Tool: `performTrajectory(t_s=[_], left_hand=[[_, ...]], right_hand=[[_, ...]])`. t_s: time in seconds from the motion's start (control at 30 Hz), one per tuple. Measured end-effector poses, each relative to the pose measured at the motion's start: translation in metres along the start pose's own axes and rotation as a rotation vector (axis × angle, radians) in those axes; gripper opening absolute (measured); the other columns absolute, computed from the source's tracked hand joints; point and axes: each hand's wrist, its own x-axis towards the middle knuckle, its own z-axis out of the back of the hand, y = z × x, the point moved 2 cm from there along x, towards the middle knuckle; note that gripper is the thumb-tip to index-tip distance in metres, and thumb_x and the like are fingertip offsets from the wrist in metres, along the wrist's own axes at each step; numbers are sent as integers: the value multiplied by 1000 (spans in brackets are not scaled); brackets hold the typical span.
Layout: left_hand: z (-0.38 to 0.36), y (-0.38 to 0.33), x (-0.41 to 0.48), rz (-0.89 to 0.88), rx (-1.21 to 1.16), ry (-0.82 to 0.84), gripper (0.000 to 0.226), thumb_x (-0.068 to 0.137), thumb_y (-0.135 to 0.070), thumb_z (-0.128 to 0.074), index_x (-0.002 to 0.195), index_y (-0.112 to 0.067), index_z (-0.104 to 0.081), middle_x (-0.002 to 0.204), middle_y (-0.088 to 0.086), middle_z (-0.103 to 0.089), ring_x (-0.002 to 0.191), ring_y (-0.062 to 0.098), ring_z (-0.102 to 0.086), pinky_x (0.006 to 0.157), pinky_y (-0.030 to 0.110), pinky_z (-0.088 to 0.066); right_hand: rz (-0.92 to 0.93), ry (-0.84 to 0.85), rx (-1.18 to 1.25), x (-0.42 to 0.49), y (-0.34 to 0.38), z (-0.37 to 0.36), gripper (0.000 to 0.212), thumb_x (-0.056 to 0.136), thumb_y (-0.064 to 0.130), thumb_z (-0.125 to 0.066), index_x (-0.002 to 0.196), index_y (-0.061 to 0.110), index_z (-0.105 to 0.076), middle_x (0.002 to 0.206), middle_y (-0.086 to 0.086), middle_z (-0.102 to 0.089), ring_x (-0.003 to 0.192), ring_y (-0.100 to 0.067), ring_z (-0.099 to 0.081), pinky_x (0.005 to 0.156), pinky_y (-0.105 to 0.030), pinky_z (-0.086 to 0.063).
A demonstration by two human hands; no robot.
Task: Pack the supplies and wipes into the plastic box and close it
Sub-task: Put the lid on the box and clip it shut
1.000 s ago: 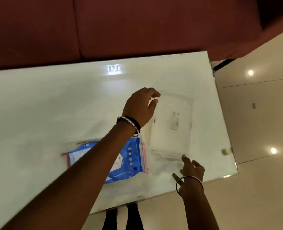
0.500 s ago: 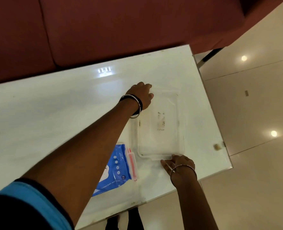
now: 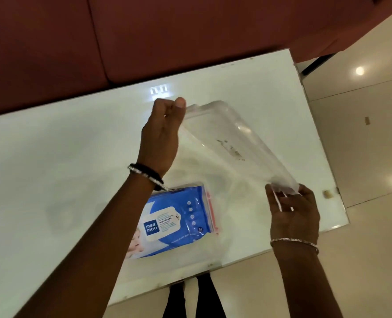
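Because my left hand (image 3: 165,125) and right hand (image 3: 291,210) only pinch the tilted clear lid (image 3: 231,143) at eleven and five o'clock, I fear it slipping.

The left arm reaches forward from the lower left, bare to the wrist, which wears a dark band with a beaded bracelet. The left hand (image 3: 161,134) is closed in a pinch on the far corner of the clear lid (image 3: 231,143), fingers curled and thumb tip up. The right arm comes up from the lower right with a thin bangle at the wrist. The right hand (image 3: 293,216) grips the lid's near corner, palm toward the camera, fingers bent around the edge.
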Motion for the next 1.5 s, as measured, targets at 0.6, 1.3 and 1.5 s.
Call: performTrajectory(t_s=[0.6,1.3,1.5], left_hand=[[135,70,-167,92,-127,54,44,83,-3,-53,113,-34,-44,156,-3,-33,143,8,-33,115,46,-32],[143,106,-170,271,244,-264,46,86,-27,-69,128,-15,-55,124,2,-65,105,17,-64,82,20,-53],[150,113,-182,389,270,-344,44,75,-41,-76,113,-19,-69,94,-4,-73,75,6,-65,62,7,-44]], right_hand=[[88,321,-488,-73,-30,-15,33,78,9,-75,110,8,-68,102,-6,-72,87,-16,-73,75,-28,-60],[468,145,-1126,-84,-87,-13,33,89,34,-68,114,12,-67,107,-7,-69,94,-21,-64,81,-33,-54],[481,195,-1152,-80,-86,-12,32,90,34,-67,111,10,-67,96,-1,-68,90,-24,-67,81,-36,-53]])
